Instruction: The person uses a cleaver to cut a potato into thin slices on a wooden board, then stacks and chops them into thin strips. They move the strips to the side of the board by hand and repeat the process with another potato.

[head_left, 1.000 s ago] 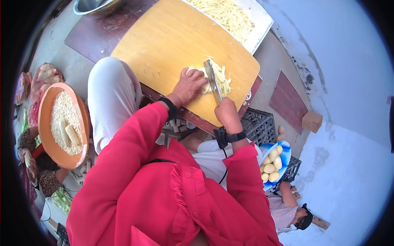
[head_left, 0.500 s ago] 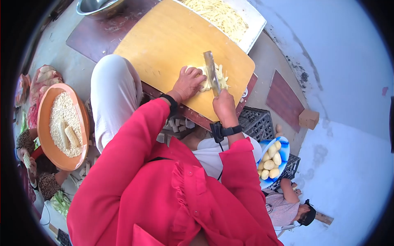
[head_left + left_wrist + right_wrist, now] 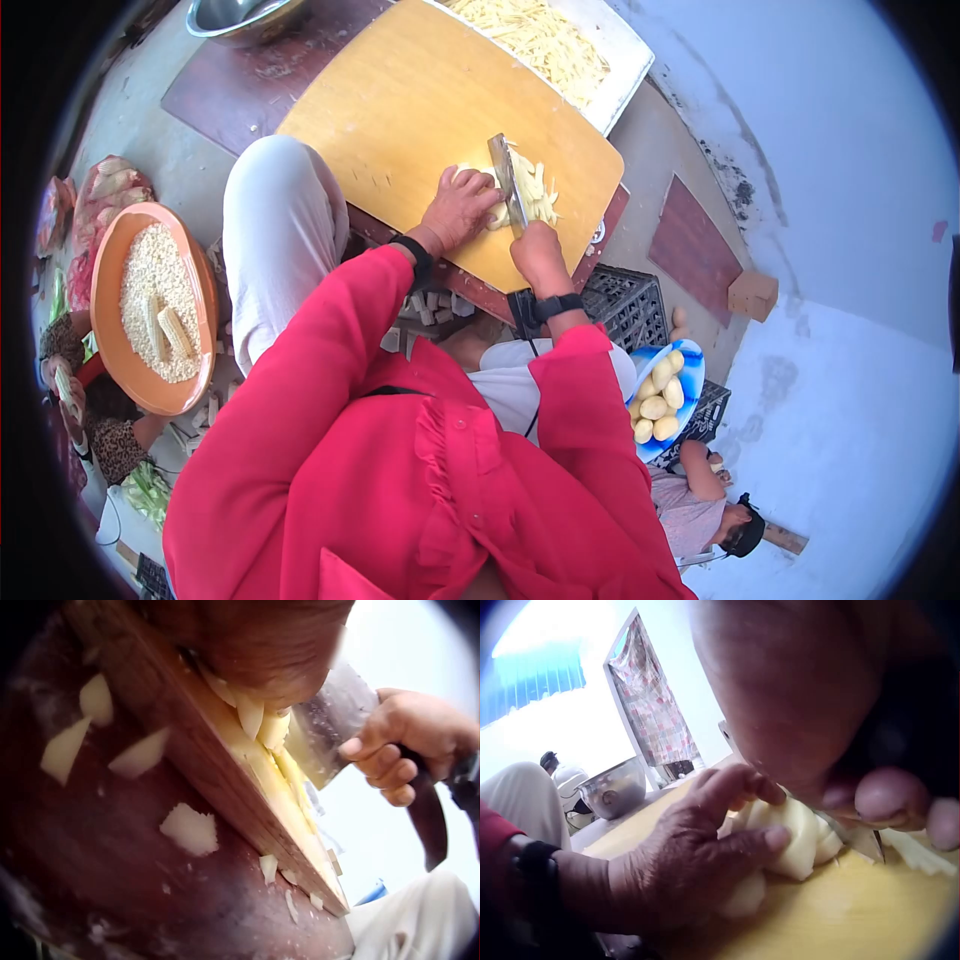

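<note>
On the yellow cutting board, my left hand holds a stack of pale, peeled potato slices, fingers bent over it and thumb against its near side. My right hand grips the dark handle of a cleaver. Its broad blade stands on edge close beside the left fingertips. Cut potato strips lie loose on the blade's right side. The left wrist view shows the right fingers wrapped round the handle. Part of the stack is hidden under the left hand.
Behind the board stands a white tray of potato strips. A metal bowl is at the upper left. An orange basin of corn kernels sits left; a blue-white basin of peeled potatoes sits right, near a black crate. Other people work nearby.
The cleaver has gone up and down over the potato and shifted slightly left, closer to the left fingers. The left hand stays on the slices in nearly the same spot.
</note>
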A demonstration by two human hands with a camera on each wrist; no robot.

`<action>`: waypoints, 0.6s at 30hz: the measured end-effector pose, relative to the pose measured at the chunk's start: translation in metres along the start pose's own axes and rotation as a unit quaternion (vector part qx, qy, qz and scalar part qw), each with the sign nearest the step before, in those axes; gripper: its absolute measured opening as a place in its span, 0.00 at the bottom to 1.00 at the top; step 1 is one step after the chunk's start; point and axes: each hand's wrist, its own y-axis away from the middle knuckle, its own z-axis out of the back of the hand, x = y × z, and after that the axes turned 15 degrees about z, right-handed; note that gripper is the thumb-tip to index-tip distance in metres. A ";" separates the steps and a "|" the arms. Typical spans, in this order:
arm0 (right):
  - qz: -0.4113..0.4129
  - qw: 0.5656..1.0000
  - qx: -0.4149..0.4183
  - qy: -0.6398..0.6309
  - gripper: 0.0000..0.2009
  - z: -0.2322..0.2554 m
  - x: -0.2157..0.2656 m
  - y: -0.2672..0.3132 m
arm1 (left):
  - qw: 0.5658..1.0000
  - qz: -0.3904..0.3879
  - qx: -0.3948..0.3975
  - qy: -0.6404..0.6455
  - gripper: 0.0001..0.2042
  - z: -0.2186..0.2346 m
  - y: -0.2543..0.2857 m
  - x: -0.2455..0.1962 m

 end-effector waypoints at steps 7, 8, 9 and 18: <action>0.003 0.995 -0.089 -0.043 0.12 -0.011 -0.001 -0.021 | 1.000 -0.002 -0.004 0.001 0.19 0.000 0.002 -0.002; 0.002 0.994 -0.100 -0.038 0.11 -0.011 -0.004 -0.019 | 1.000 -0.005 -0.002 0.000 0.19 0.001 0.001 -0.001; 0.007 0.994 -0.107 -0.035 0.11 -0.007 -0.002 -0.014 | 1.000 -0.005 0.000 -0.002 0.19 0.001 0.000 0.001; 0.017 0.999 -0.045 0.015 0.11 0.016 0.013 0.045 | 1.000 -0.013 -0.011 0.020 0.21 0.004 0.002 0.000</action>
